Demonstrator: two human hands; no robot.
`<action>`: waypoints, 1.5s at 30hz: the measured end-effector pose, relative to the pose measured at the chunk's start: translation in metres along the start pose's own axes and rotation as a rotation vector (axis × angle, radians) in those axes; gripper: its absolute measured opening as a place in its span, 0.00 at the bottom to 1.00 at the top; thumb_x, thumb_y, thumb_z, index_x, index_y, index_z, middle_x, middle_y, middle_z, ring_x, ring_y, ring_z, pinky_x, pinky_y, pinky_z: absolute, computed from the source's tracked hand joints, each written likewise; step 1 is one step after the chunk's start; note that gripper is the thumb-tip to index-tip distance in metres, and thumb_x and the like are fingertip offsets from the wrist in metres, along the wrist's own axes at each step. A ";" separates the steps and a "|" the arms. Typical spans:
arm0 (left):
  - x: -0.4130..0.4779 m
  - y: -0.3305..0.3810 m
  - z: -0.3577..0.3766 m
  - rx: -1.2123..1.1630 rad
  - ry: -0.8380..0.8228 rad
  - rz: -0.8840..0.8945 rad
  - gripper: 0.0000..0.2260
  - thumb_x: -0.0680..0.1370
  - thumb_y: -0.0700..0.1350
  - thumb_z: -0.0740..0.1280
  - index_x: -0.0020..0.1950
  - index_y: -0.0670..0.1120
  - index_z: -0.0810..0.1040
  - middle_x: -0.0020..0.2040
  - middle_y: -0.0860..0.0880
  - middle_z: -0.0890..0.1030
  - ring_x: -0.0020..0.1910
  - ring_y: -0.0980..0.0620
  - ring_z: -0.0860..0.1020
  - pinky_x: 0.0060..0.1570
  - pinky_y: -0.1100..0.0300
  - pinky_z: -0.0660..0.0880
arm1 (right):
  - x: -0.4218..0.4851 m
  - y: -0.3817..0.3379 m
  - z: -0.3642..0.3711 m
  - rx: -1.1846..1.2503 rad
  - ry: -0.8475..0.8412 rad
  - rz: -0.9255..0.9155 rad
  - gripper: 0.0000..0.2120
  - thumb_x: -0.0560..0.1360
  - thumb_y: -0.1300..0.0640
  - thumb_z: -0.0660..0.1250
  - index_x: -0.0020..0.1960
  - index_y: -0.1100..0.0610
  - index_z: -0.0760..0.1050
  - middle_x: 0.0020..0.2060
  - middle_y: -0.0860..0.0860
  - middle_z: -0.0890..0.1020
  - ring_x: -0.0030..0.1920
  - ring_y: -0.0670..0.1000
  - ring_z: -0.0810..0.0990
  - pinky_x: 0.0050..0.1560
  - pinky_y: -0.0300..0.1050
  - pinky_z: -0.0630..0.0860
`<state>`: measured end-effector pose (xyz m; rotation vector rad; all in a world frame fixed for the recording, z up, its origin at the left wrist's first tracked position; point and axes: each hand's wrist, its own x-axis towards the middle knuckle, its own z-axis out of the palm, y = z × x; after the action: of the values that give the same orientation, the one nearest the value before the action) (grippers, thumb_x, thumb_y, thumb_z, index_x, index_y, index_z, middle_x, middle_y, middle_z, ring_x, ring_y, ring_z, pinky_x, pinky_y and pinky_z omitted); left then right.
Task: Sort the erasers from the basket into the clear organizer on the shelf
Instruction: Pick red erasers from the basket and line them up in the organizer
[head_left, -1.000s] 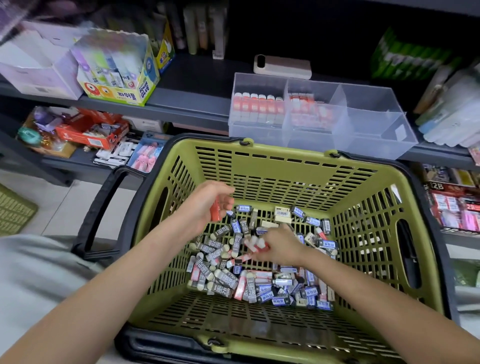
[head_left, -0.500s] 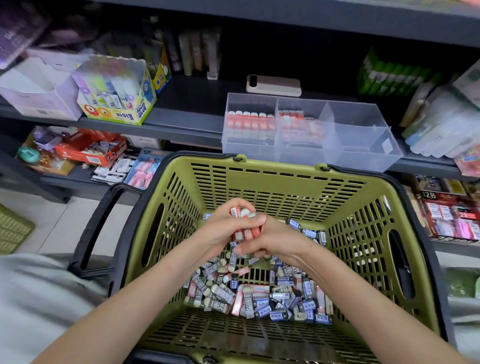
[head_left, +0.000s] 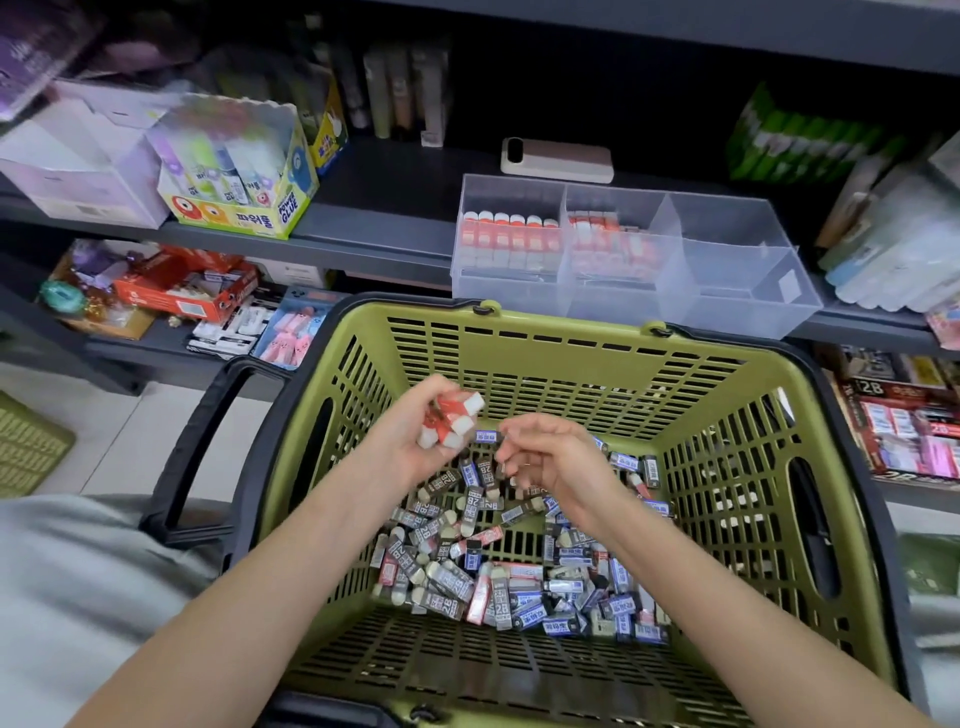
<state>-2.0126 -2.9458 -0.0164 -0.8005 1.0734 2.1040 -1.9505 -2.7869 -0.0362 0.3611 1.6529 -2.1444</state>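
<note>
Standing on the left part of the dark shelf (head_left: 374, 228), a yellow box of glue sticks (head_left: 239, 176) is open at the top. To its right and nearer to the camera, the green basket (head_left: 519, 338) is in front of the shelf. Over the basket, the left hand (head_left: 410, 441) grips a small bunch of red-and-white erasers (head_left: 454, 415), and their white ends stick out from the fingers. Under both hands, many loose erasers (head_left: 493, 577) with dark, blue and pink sleeves lie in a heap on the basket floor. The right hand (head_left: 550, 460) is just beside the left one and does not touch it. Its fingers are loosely bent, with nothing visible in them. Further right, on the shelf, the clear organizer (head_left: 737, 291) contains sorted erasers (head_left: 511, 236) in its left and middle compartments.
</note>
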 end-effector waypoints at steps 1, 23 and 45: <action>-0.002 0.006 -0.001 -0.074 -0.023 0.010 0.06 0.73 0.35 0.66 0.36 0.40 0.73 0.29 0.47 0.76 0.29 0.52 0.75 0.32 0.61 0.76 | 0.003 0.013 -0.002 -0.237 0.038 -0.016 0.07 0.74 0.64 0.66 0.47 0.55 0.80 0.39 0.50 0.84 0.31 0.39 0.78 0.29 0.32 0.73; -0.014 -0.019 0.003 0.807 0.017 0.332 0.21 0.66 0.51 0.79 0.49 0.44 0.73 0.34 0.49 0.79 0.23 0.55 0.73 0.23 0.63 0.71 | -0.026 0.007 0.011 -0.198 0.239 -0.223 0.06 0.72 0.57 0.70 0.39 0.58 0.81 0.29 0.50 0.78 0.28 0.47 0.74 0.32 0.37 0.74; -0.015 -0.001 0.001 0.646 0.013 0.243 0.09 0.72 0.46 0.74 0.43 0.44 0.76 0.27 0.50 0.80 0.22 0.55 0.75 0.23 0.64 0.72 | 0.010 0.099 0.013 -1.543 -0.442 0.348 0.23 0.70 0.40 0.70 0.44 0.62 0.75 0.37 0.53 0.76 0.42 0.54 0.76 0.35 0.42 0.69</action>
<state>-2.0032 -2.9482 -0.0047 -0.3776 1.7952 1.7526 -1.9133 -2.8221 -0.1220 -0.2742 2.1432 -0.2708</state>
